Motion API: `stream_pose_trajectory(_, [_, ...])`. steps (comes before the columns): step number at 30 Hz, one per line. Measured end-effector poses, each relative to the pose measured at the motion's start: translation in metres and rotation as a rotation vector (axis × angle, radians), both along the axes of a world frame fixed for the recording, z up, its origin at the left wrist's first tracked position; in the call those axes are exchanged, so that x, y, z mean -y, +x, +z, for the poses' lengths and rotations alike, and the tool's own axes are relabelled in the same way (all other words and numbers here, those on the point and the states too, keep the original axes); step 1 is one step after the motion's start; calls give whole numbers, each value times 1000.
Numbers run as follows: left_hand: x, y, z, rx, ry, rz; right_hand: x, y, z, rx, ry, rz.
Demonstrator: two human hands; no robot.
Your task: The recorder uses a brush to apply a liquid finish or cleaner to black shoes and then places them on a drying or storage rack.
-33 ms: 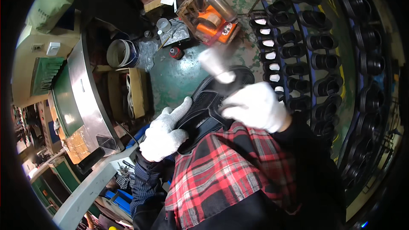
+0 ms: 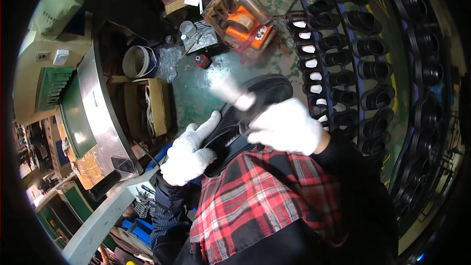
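A black shoe (image 2: 277, 84) with a textured surface and strap-like bands lies tilted across my lap, its rounded end pointing away. In a white knitted glove, my left hand (image 2: 189, 154) grips its near left side, with one finger stretched along the edge. My right hand (image 2: 284, 127), also gloved in white, is closed above the shoe's right side. It holds a mallet-like tool with a white rounded head (image 2: 233, 93), smeared by motion over the shoe. The tool's dark handle is mostly hidden by blur and by my fingers. A red plaid cloth (image 2: 255, 191) covers my lap.
Racks of black shoes (image 2: 375, 71) stand along the right. Ahead are an orange machine (image 2: 245, 27), a small red-and-black bottle (image 2: 202, 61) and a white bucket (image 2: 140, 62). A metal-edged workbench (image 2: 100, 103) and a grey beam (image 2: 100, 221) flank my left.
The white-headed tool has swung left and slightly down over the shoe. My right hand has shifted a little left with it; my left hand and the shoe stay in place.
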State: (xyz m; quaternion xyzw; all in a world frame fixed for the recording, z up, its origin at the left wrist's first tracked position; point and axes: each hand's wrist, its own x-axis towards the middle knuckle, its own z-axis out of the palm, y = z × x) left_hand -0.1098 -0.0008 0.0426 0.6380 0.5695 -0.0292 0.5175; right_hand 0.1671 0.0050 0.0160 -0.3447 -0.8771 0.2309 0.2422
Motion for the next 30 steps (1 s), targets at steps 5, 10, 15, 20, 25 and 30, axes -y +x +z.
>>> stream_pose_trajectory(5, [-6, -18, -19, 108, -59, 131, -4, 48, -16, -1, -28, -12])
stream_pose_trajectory(10, [-23, -27, -18, 749, -680, 866, 11, 79, -11, -407, -584, -845])
stream_pose_trajectory(15, [-25, -38, -59, 820, -627, 796, 22, 59, -10, -532, -677, -906])
stream_pose_trajectory(20, [-42, -17, -39, 1368, -1055, 763, 33, 40, -18, -611, -778, -913])
stream_pose_trajectory(25, [-56, 10, -28, 1077, -974, 877, 39, 27, -16, -506, -697, -930])
stream_pose_trajectory(30, [-66, 30, -39, 1058, -1159, 836, 36, 15, -1, -403, -676, -899])
